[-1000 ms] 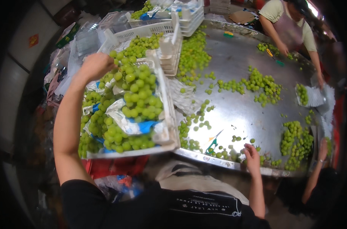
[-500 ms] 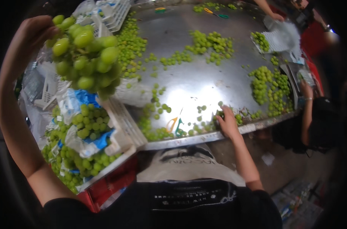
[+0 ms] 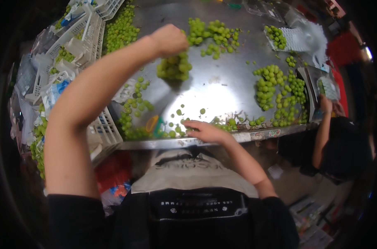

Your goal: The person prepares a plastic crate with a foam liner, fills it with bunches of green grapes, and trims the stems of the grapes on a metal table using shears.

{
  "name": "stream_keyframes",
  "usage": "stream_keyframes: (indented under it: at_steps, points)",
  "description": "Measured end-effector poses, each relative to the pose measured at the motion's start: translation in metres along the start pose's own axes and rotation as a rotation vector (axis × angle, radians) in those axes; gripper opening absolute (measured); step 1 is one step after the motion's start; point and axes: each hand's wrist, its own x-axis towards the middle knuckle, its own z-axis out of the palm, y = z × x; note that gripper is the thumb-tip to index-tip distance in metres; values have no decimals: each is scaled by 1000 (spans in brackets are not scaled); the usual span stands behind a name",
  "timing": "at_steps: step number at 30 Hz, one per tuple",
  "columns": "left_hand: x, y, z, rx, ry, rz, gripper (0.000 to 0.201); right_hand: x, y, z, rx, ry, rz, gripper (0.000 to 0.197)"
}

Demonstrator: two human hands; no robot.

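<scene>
Shiny metal table point(image 3: 238, 89), its near rim point(image 3: 155, 144) crossing before the wearer's waist. Just over that rim, the right hand point(image 3: 209, 133) has its fingers loosely parted beside loose grapes point(image 3: 172, 133); no grip shows. Orange-and-green scissors point(image 3: 152, 123) lie to its left, blurred. Farther in, the left hand point(image 3: 169, 40) curls its fingers closed around the top of a bunch of grapes point(image 3: 174, 68) — hanging over the table, not set down. Much is left: white crates point(image 3: 106, 129) at left hold more grapes. Bare metal separates the bunch from a pile point(image 3: 265, 94) at right — the widest open room.
</scene>
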Motion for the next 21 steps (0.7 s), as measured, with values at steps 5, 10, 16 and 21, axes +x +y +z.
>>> stream_keyframes:
  at_steps: [5, 10, 16, 21]
  points:
    - [33, 88, 29, -341, -69, -102, 15, -65, 13, -74, -129, 327, 352, 48]
    - [-5, 127, 35, -891, 26, -574, 22, -109, 76, -98, -433, 386, 588, 52]
    - [-130, 192, 124, -979, -532, -858, 34, -83, 69, -89, -192, 314, 412, 48]
    - [-141, 201, 119, -986, -263, -946, 35, -42, 27, -58, -35, 80, 209, 46]
